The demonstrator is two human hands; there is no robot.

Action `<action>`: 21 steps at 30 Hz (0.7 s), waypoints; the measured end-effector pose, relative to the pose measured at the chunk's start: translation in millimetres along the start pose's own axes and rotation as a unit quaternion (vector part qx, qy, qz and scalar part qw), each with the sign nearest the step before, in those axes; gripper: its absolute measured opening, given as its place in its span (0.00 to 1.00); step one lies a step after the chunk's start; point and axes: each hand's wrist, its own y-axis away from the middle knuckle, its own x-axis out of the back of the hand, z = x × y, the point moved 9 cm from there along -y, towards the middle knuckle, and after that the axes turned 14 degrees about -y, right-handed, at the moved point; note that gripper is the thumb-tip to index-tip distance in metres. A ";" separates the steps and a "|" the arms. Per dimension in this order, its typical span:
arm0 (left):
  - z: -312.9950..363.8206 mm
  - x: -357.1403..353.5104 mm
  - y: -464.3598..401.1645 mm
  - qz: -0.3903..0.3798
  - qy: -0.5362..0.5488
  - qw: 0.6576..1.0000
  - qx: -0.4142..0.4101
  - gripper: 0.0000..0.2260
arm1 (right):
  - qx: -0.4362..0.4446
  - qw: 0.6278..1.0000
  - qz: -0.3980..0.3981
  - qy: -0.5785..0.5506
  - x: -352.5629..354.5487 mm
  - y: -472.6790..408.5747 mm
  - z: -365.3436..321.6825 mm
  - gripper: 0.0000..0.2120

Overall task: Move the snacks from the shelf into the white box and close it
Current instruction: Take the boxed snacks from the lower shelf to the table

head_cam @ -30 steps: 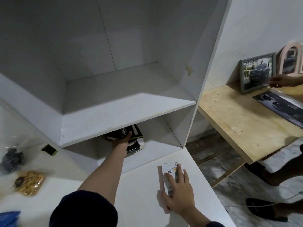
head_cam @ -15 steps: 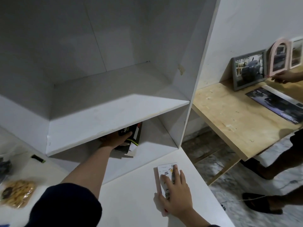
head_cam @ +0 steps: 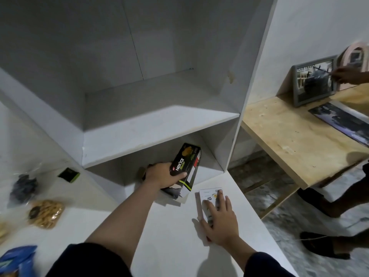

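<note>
Left hand (head_cam: 162,175) clamped around black Nextar box (head_cam: 185,168) at shelf (head_cam: 159,132) mouth; right hand (head_cam: 220,222) spread flat, pressing small white carton (head_cam: 207,196) on counter (head_cam: 169,236).

hands of the wearer: two showing, left hand (head_cam: 162,175) and right hand (head_cam: 220,222)
black snack boxes: one, the nextar box (head_cam: 186,163)
small white cartons: one, the white carton (head_cam: 209,198) lying flat
clear snack bags on the left: two, a dark bag (head_cam: 24,188) and a golden bag (head_cam: 46,213)
blue packets: one, the blue packet (head_cam: 17,258) showing at the lower left edge
small black-and-green packs: one, the green-edged pack (head_cam: 68,174)
shelf openings: two in the white shelf unit (head_cam: 159,124)
framed pictures: one grey framed picture (head_cam: 313,80) standing on the wooden table (head_cam: 289,136)
other people: one, an other hand (head_cam: 346,74) reaching in
</note>
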 end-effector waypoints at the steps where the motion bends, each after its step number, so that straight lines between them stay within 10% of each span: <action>1: 0.2 -3.0 -0.4 -0.027 -0.007 1.000 -0.008 0.29 | -0.002 1.000 -0.011 -0.001 -0.2 0.5 -0.1 0.22; 11: -19.6 -58.8 28.4 -0.113 0.142 0.982 0.050 0.45 | -0.144 0.984 -0.056 -0.090 5.8 15.6 14.2 0.37; 21: -7.4 -77.5 72.3 -0.070 0.245 0.960 0.119 0.29 | -0.264 0.945 0.046 -0.186 23.8 28.1 18.5 0.45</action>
